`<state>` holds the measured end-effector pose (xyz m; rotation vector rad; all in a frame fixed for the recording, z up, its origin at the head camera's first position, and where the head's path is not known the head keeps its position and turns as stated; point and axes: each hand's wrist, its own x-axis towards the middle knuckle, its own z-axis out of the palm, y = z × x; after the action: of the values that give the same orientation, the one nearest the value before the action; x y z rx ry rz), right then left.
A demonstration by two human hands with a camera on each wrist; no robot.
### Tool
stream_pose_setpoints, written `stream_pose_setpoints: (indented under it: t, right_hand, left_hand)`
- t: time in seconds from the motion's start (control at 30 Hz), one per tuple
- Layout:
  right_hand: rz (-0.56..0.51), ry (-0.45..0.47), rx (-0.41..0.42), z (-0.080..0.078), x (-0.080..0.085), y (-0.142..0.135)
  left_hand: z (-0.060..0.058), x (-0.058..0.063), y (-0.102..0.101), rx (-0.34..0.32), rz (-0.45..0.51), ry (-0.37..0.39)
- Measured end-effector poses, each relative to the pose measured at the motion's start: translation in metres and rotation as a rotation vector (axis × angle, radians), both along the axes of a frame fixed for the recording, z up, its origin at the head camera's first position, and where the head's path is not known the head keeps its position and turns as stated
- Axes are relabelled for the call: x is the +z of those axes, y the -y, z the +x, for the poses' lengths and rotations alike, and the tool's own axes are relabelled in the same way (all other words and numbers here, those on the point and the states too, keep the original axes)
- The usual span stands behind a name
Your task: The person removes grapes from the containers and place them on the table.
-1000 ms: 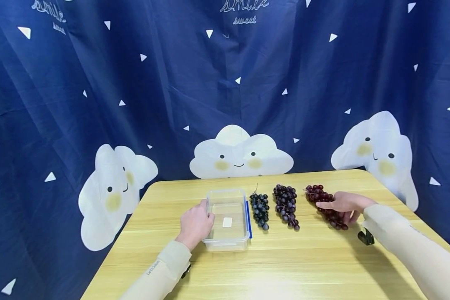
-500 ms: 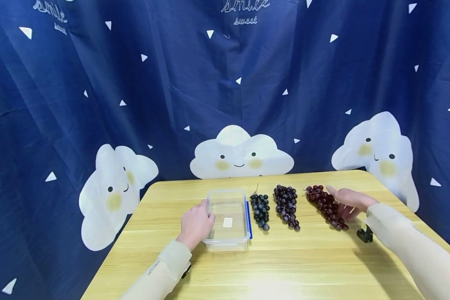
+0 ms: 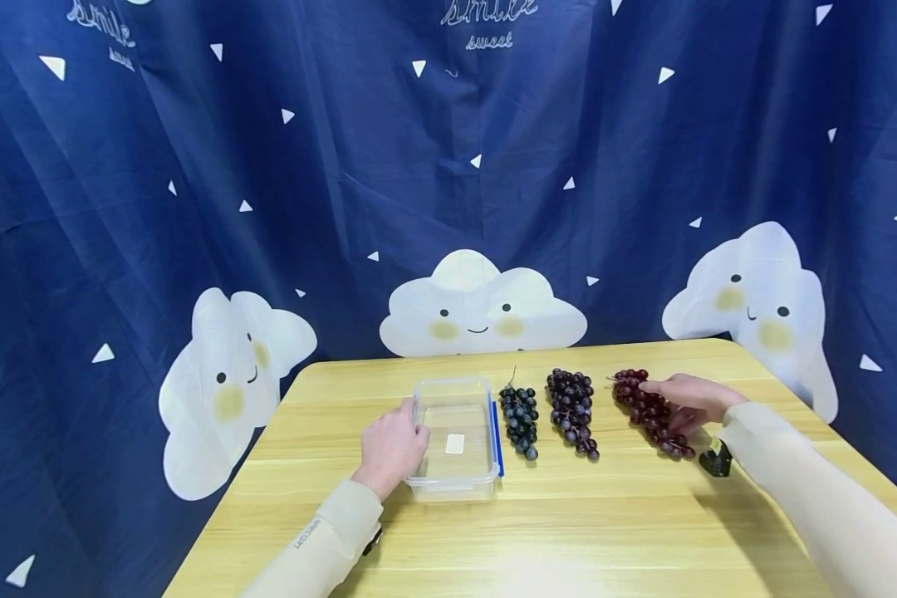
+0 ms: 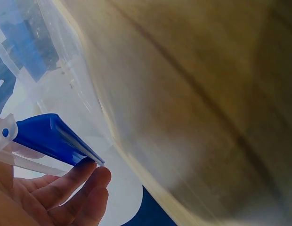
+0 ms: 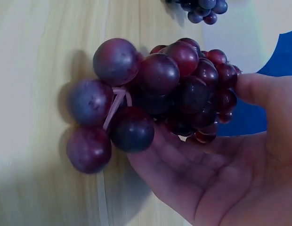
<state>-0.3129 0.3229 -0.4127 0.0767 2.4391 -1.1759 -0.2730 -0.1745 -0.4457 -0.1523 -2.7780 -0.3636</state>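
Note:
My left hand [image 3: 394, 444] grips the left edge of a clear plastic food container [image 3: 452, 492], which stands lidless on the table. In the left wrist view its fingertips touch a blue locking flap [image 4: 52, 139] on the container's side. On the right, my right hand [image 3: 691, 400] holds a bunch of red grapes [image 3: 635, 403] from its right side. The right wrist view shows the fingers reaching under the bunch and the thumb against its far end. Between container and right hand lie a blue-black grape bunch [image 3: 521, 421] and a dark purple grape bunch [image 3: 571, 407].
The wooden table [image 3: 568, 523] has rounded far corners. Behind it hangs a dark blue curtain [image 3: 344, 166] with white clouds and triangles. Another blue flap [image 3: 497, 438] hangs along the container's right side, close to the blue-black bunch.
My right thumb lifted off the red grapes, then came back down onto them. The bunch has hardly shifted. My left hand and the container have stayed where they were.

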Motion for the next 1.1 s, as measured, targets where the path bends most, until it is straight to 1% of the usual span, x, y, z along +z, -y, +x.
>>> stream_pose_setpoints:
  t: [0.23,0.43,0.57,0.77,0.93,1.1]
  right_hand:
    - [-0.029,0.023,-0.015,-0.006,-0.005,0.011]
    - [-0.046,0.0,0.001,-0.007,-0.009,0.017]
    - [-0.09,-0.025,0.001,-0.008,-0.013,0.021]
    - [-0.163,-0.035,0.006,-0.011,-0.018,0.024]
    - [-0.246,-0.052,-0.019,-0.014,-0.022,0.023]
    - [-0.283,-0.07,-0.027,-0.016,-0.025,0.02]
  left_hand:
    - [0.001,0.001,0.0,0.0,0.0,0.001]
    - [0.0,0.0,0.0,-0.001,0.005,0.009]
    - [0.0,0.0,0.0,-0.003,0.003,0.005]
    - [0.001,0.001,0.001,-0.006,0.003,-0.001]
    - [0.001,0.0,0.0,-0.002,-0.001,0.005]
    - [0.0,0.0,0.0,0.005,-0.003,0.003]
